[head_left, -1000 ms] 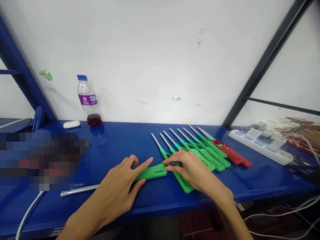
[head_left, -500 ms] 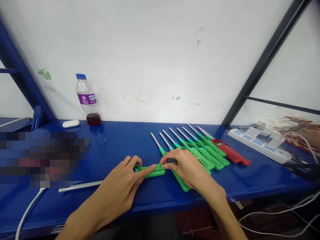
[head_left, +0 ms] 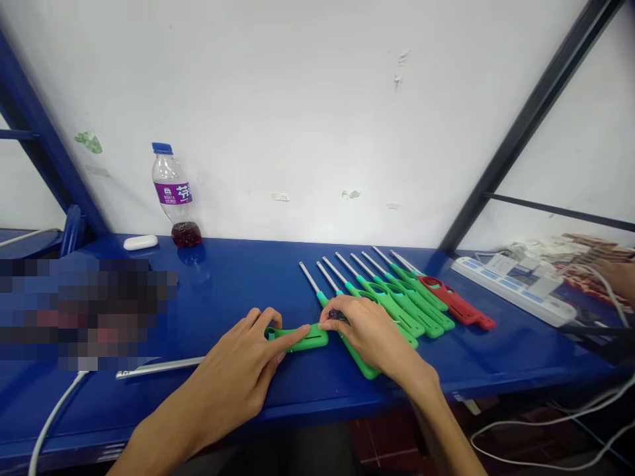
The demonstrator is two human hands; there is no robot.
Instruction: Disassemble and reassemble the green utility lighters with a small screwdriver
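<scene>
A long-nosed gas lighter (head_left: 311,338) with a green handle lies at the front of the table, its metal tube pointing left. My left hand (head_left: 245,363) is closed around its trigger end, one finger stretched along the handle. At the handle's butt end, my right hand (head_left: 364,330) pinches with thumb and forefinger, and a small dark object (head_left: 338,315) shows between its fingers; its kind is unclear. Under and beyond that hand, several green lighters (head_left: 414,307) lie in a slanted row, partly covered. Red lighters (head_left: 456,303) lie at the row's right end.
A bottle (head_left: 173,195) with dark drink stands by the wall, near a white case (head_left: 141,242). A white power strip (head_left: 513,291) lies at right. A white cable (head_left: 54,420) runs from a blurred-out patch at left. Another person's hand (head_left: 615,277) shows at far right.
The view shifts slightly. My right hand's fingers have turned a little at the handle's end; my left hand and the lighter stay in place.
</scene>
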